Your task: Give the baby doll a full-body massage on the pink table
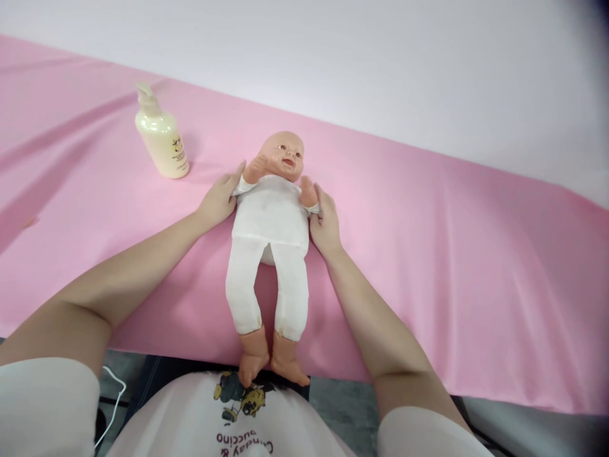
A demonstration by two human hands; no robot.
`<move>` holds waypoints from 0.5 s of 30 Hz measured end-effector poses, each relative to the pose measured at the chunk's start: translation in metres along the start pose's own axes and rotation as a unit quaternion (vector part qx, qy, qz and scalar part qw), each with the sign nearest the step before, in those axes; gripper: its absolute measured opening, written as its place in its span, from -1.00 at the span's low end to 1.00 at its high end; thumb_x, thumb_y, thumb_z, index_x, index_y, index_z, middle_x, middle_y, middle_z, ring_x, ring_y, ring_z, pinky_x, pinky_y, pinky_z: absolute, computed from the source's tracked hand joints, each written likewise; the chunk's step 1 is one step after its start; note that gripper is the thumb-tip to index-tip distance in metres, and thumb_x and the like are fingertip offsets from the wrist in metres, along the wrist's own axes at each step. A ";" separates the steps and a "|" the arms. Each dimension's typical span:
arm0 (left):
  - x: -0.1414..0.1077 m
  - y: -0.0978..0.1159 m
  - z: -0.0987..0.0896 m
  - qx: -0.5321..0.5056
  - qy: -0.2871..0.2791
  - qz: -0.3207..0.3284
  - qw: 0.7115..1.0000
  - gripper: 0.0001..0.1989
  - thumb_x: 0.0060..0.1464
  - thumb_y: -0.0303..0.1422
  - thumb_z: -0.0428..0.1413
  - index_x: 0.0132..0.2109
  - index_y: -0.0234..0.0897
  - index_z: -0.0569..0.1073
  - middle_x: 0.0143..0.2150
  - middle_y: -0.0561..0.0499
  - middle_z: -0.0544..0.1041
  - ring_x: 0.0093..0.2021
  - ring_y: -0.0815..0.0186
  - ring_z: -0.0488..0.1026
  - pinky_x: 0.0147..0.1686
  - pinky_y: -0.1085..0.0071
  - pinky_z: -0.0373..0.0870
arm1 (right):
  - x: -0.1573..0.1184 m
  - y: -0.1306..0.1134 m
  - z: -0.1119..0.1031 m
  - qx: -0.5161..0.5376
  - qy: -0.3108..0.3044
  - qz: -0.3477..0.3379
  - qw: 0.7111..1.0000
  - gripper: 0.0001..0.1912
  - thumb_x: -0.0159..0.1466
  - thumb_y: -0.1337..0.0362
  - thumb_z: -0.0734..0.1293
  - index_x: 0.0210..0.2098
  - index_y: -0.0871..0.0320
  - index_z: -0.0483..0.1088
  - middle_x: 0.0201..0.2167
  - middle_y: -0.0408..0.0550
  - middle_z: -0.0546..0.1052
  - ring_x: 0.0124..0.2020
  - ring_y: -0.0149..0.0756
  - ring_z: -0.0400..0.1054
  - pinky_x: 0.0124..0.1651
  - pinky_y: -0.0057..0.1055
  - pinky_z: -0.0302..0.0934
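A baby doll (271,212) in white cloth clothing lies on its back on the pink cloth, its head away from me and its bare feet by the near edge. On its left side as I see it, my left hand (221,195) holds the doll at its upper arm and side, fingers pointing toward its head. My right hand (326,219) grips the opposite side, with fingers around the doll's other sleeve. Both of the doll's forearms are bent upward. The parts of my fingers behind the doll's arms are hidden.
A pale yellow pump bottle (162,139) stands upright to the left, beyond my left hand. The pink cloth (404,266) covers the table and has folds on both sides. Behind it is a white surface (380,63). A white cable (117,393) hangs below the near edge.
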State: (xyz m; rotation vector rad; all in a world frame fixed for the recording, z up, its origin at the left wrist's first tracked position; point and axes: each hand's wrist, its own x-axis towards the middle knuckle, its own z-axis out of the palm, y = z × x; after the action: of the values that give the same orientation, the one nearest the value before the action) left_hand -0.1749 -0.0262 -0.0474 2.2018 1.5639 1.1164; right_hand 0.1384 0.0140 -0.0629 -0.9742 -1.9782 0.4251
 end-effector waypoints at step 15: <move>0.000 0.015 -0.004 0.085 -0.027 -0.040 0.995 -0.27 0.10 -0.54 -0.08 0.43 -0.17 0.16 0.22 -0.18 0.40 0.19 0.03 0.38 0.19 0.02 0.34 | 0.002 0.001 0.001 0.001 -0.022 -0.008 1.000 -0.38 0.26 0.44 0.12 0.29 0.00 0.23 0.26 0.00 0.33 0.32 -0.16 0.18 0.45 0.07 0.06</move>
State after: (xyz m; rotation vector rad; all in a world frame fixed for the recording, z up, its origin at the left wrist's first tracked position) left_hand -0.1670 -0.0336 -0.0363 2.2326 1.7659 0.9234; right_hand 0.1380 0.0162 -0.0634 -0.9545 -2.0235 0.4426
